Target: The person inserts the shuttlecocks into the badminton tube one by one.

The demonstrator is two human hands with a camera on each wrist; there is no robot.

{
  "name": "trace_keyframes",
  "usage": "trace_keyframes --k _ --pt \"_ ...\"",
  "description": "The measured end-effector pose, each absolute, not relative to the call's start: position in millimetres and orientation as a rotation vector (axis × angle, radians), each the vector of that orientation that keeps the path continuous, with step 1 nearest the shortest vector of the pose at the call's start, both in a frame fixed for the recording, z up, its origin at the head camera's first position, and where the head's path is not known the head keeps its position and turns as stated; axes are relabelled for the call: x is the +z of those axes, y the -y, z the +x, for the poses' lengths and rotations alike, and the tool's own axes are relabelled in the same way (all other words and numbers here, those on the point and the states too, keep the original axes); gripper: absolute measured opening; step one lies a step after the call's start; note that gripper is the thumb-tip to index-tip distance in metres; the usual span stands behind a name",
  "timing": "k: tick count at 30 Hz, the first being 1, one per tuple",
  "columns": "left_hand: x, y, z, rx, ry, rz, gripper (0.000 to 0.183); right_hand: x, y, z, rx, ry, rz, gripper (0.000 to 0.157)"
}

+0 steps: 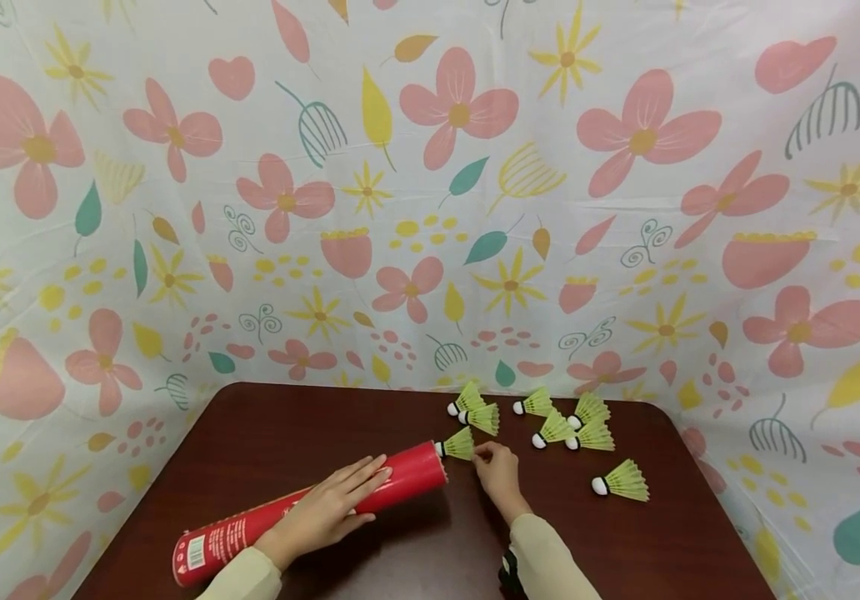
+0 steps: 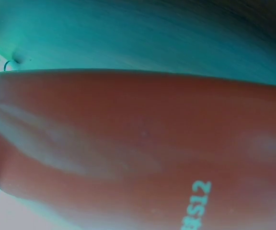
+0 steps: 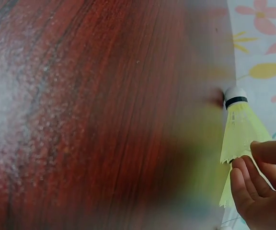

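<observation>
A long red shuttlecock tube (image 1: 407, 479) lies slantwise over the table, its mouth toward the right. My left hand (image 1: 328, 508) holds it from above, fingers across the top and thumb on the near side. In the left wrist view the tube's red wall (image 2: 143, 129) fills much of the picture, with pale print on it. My right hand (image 1: 499, 477) pinches the feather-end rim of a yellow shuttlecock (image 1: 458, 445) between thumb and fingers. The shuttlecock's white cork points left, right at the tube's mouth. The right wrist view shows the pinched skirt (image 3: 243, 129) near the fingertips.
Several more yellow shuttlecocks lie toward the back right of the dark brown table (image 1: 310, 417), among them a pair (image 1: 481, 418) behind the tube's mouth. One shuttlecock (image 1: 622, 482) lies apart at the right. A flower-patterned curtain (image 1: 415, 208) hangs behind the table.
</observation>
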State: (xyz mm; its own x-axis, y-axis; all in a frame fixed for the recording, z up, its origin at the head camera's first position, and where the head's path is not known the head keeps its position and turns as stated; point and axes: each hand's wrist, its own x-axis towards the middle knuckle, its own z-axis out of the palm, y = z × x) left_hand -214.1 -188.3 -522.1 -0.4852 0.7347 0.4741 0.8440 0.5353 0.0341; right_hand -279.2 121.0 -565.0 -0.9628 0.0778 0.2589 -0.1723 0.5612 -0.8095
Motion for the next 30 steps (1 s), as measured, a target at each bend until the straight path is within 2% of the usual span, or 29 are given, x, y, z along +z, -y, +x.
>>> trace_keyframes --k 6,21,30 --pt "-522.5 189.2 -215.5 -0.354 2.378 -1.296 0.071 -565.4 -119.2 -280.3 1.344 2.521 0.101 0.005" --pt "-518.8 189.1 -215.0 -0.355 2.359 -1.307 0.087 -555.5 -130.8 -272.4 1.342 2.509 0.139 0.005" --pt "-520.6 190.4 -214.1 -0.35 2.354 -1.312 0.08 -552.0 -143.1 -266.7 1.365 2.519 0.149 0.007"
